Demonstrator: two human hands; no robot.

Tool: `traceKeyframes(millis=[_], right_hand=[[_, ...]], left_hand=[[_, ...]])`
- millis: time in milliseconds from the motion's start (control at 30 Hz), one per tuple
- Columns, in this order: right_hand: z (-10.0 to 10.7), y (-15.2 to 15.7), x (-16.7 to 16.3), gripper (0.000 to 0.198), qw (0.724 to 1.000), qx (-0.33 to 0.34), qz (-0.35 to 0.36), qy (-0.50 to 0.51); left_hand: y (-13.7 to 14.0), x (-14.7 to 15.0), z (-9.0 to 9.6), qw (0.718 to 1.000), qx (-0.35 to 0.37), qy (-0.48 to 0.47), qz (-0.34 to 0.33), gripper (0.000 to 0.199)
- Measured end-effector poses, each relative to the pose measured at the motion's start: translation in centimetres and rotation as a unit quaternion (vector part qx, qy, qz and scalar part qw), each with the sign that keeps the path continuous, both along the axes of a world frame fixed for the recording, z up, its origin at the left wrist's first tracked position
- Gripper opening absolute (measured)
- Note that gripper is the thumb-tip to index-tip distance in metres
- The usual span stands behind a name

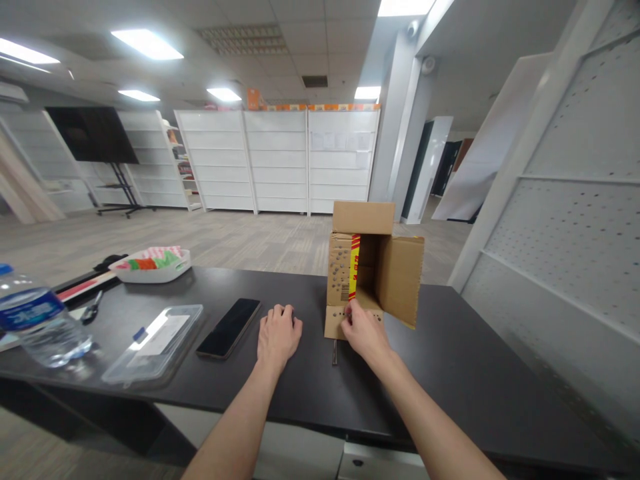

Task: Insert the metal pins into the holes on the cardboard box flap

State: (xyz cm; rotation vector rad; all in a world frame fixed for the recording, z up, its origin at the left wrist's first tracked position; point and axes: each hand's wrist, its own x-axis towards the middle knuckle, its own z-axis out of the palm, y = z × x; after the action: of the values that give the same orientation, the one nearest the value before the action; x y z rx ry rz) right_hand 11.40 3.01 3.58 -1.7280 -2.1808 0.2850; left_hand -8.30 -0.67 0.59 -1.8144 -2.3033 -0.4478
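Observation:
A cardboard box (369, 267) stands on the dark desk with its opening towards me and its flaps spread. Its left flap (339, 270) is dotted with several small grey spots, and a yellow and red strip (355, 267) runs along that flap's edge. At the lower flap (334, 325), my right hand (364, 327) is closed in a pinch; whatever is between the fingertips is hidden. A thin metal piece (335, 353) lies on the desk just below this flap. Palm down, my left hand (280, 335) rests on the desk between phone and box, fingers loosely bent, nothing seen in it.
A black phone (230, 328) lies left of my left hand. Farther left are a clear plastic case (155, 343), a water bottle (37, 320) and a white basket (153, 272) with colourful packets. A white perforated panel (565, 227) rises along the desk's right side.

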Motion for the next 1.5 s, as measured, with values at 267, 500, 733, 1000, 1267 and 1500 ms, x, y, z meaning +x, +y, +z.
traceKeyframes(millis=[267,500,733,1000,1267,1500], right_hand=[[0.2,0.2,-0.5,0.017,1.000,-0.019,-0.011,-0.022],[0.2,0.1,-0.6,0.018,0.999,-0.018,-0.015,-0.031],[0.4,0.0,-0.7,0.008,1.000,0.006,-0.013,0.004],[1.2,-1.7,-1.0,0.008,0.994,0.070,0.003,0.084],[-1.5,-4.8,-0.2,0.009,0.969,0.150,0.067,0.183],[-5.1,-6.8,0.9,0.009,0.966,0.170,0.100,0.168]], left_hand=[[0.0,0.1,0.1,1.000,-0.002,-0.004,0.001,0.027],[0.1,0.0,0.0,1.000,0.001,-0.003,0.000,0.027],[0.1,0.1,0.0,1.000,-0.003,-0.006,0.002,0.027],[0.1,0.0,-0.1,1.000,0.001,-0.002,0.001,0.027],[0.1,0.0,-0.1,1.000,0.002,0.000,0.001,0.028],[0.1,0.1,0.1,1.000,-0.002,0.000,0.000,0.028]])
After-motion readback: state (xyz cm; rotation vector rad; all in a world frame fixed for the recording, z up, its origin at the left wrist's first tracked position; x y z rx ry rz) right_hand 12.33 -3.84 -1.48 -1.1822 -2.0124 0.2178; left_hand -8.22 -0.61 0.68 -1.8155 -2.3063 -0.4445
